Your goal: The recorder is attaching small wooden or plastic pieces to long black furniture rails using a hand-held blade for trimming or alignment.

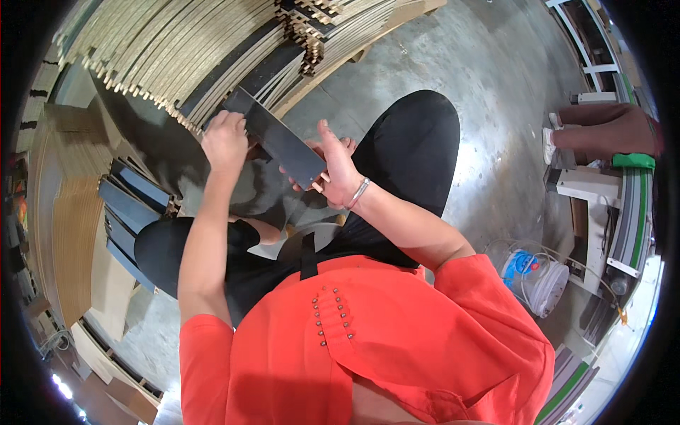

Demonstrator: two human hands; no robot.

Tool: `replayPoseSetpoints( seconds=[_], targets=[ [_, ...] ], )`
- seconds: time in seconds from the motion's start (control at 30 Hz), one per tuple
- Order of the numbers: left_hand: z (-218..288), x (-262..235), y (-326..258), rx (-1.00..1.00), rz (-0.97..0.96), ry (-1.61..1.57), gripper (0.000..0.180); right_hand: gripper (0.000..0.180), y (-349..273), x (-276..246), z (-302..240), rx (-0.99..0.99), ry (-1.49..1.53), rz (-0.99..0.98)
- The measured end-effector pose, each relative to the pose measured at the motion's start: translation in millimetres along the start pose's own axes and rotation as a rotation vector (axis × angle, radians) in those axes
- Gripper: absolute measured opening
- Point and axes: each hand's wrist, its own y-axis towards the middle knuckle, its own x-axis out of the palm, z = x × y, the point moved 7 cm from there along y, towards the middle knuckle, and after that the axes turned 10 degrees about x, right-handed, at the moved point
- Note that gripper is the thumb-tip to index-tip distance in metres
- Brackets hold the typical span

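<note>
A workshop floor (489, 92) of bare concrete spreads under me, and a tall stack (184, 49) of pale wooden slats with a few dark ones fills the upper left. More dark panels (131, 205) lean in a row at the left edge. At far right another person's legs (602, 131) stand beside a green-edged machine (630, 212), with a white bucket (542, 280) below them.

I sit in an orange top and black trousers, holding one dark strip (278, 138) over my knees, just in front of the stack. My left hand (227, 142) grips its far end, fingers curled round the edge. My right hand (333, 170) holds the near end, thumb up, fingers wrapped underneath; a small pale piece (320, 185) shows at the fingertips, though I cannot tell what it is.

As I judge it, the work is mid-way: one strip is in hand, lifted clear of the stack, and many pieces are piled already while the leaning panels look untouched.
</note>
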Motion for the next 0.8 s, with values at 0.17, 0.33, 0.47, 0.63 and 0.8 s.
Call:
replayPoseSetpoints(
  seconds=[0.17, 0.33, 0.47, 0.63, 0.8],
  targets=[
    [96.4, -16.9, -20.1, 0.296, -0.101, -0.311, 0.001, 0.077, -1.9, -12.2, -9.3, 0.016, 0.103, 0.180],
    [-21.6, 24.3, 9.0, -0.009, -0.045, 0.046, 0.002, 0.073, 8.8, -18.1, 0.2, 0.023, 0.081, 0.016],
    [-32.4, 39.3, 5.5, -0.014, -0.122, 0.090, 0.004, 0.073, 5.5, -22.2, -3.5, 0.063, 0.127, 0.080],
    [17.6, 27.8, 3.1, 0.211, -0.083, 0.010, 0.005, 0.072, 2.5, -30.3, -0.7, 0.034, 0.116, 0.115],
    [-60.4, 38.1, 22.3, 0.065, -0.071, 0.256, 0.008, 0.076, 1.7, -23.0, -6.4, 0.019, 0.130, 0.139]
  ],
)
